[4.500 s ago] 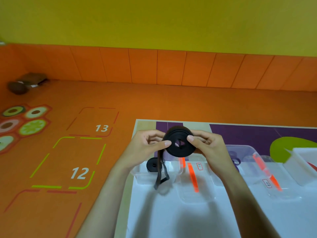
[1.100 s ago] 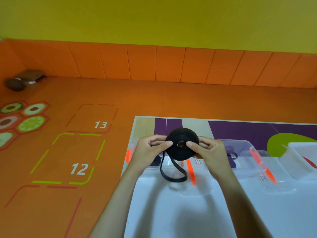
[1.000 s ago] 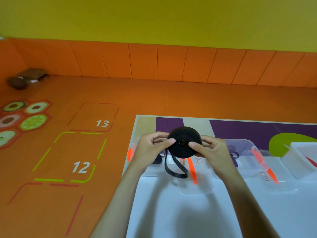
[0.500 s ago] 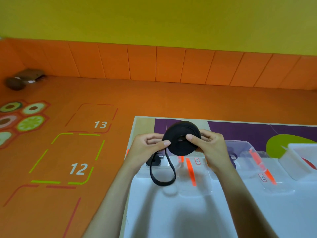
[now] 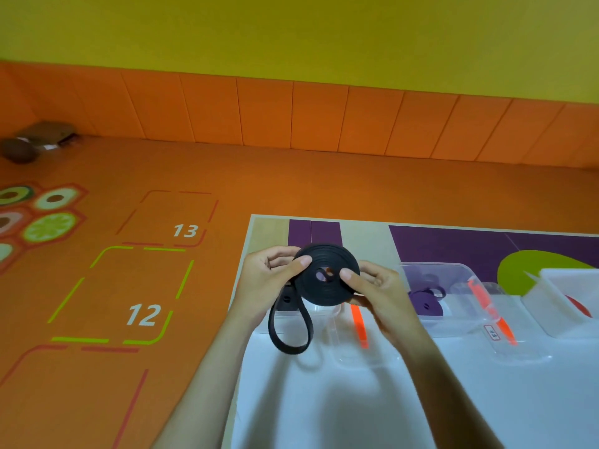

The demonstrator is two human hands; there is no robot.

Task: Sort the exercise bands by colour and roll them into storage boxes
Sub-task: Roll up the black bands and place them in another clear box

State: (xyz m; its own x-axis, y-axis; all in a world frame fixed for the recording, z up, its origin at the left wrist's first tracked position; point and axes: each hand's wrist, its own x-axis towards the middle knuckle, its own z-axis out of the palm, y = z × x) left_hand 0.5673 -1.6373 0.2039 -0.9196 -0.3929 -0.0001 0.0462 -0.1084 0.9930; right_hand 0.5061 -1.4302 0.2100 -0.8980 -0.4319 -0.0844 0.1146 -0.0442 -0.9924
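Note:
A black exercise band point(image 5: 321, 286), wound into a flat coil, is held up above the table by both hands. My left hand point(image 5: 270, 280) pinches the coil's left edge, thumb on its face. My right hand point(image 5: 376, 288) pinches the right side, thumb near the centre hole. A loose loop of the band hangs from the coil's lower left. Behind my left hand stands a clear storage box point(image 5: 288, 315) with a rolled black band point(image 5: 287, 299) inside. A second clear box point(image 5: 453, 270) to the right holds a purple band point(image 5: 424, 303).
Two clear lids point(image 5: 353, 351) with orange clips lie on the white table surface point(image 5: 324, 409). A white container point(image 5: 567, 296) stands at the right edge. The orange floor with painted squares 12 and 13 lies to the left. Dark objects point(image 5: 35, 140) sit by the far left wall.
The hanging tail has become shorter over the frames as more band went onto the coil. The coil sits a little higher and more tilted than a second ago.

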